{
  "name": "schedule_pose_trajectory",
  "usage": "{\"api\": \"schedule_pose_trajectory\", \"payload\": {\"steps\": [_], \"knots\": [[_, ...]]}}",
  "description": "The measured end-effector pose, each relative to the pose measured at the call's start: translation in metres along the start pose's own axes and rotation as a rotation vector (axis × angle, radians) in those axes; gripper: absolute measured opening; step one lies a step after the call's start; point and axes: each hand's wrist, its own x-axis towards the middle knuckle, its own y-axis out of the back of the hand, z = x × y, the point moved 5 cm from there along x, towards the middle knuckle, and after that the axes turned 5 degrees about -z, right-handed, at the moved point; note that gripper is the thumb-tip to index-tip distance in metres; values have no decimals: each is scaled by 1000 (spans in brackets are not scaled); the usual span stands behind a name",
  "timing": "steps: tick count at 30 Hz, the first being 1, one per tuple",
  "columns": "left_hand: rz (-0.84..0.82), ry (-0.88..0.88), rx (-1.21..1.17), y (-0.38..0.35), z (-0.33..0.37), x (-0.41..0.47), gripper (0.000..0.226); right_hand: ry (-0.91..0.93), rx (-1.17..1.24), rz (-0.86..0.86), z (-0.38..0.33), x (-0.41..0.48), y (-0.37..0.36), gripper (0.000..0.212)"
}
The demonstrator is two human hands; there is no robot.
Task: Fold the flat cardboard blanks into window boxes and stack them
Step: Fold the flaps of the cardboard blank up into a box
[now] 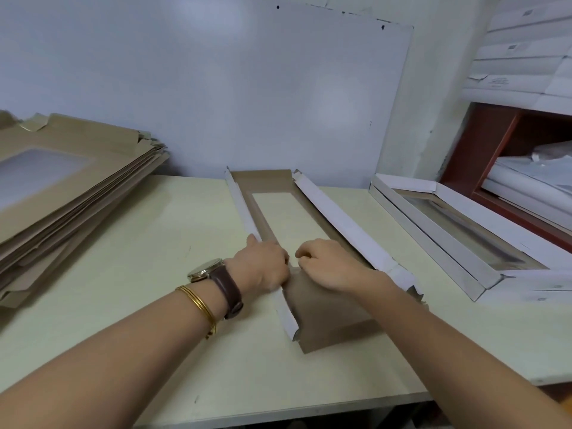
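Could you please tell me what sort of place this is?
Probably a small packing workroom: a pile of flat cardboard blanks on the table, folded window boxes stacked at the right, and stocked shelves beyond.

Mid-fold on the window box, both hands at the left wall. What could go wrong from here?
1. The left hand and right hand bunch at one spot on the left wall of the half-folded box; its far end is unheld and might crease crooked.
2. The right wall stands unheld and may flop outward.
3. The stack of flat blanks is splayed and might slide.
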Motion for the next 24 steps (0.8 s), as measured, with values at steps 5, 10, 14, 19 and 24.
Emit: {"api": "schedule_pose_trajectory", "payload": {"steps": [5,10,14,19,24], "knots": [[-85,30,31,2,-10,-3,35,78,85,-25,7,3,-18,44],[-105,35,9,0,-37,-11,48,40,10,-38,34,4,-20,48],[-167,87,8,-6,-61,-22,61,7,-50,-23,53,-2,-15,49],[-76,80,95,-11,-76,-33,49,6,-72,31,70,-13,-6,44],[4,-44,92,-29,-86,-43,50,-14,23,46,86,-27,-2,47]]}}
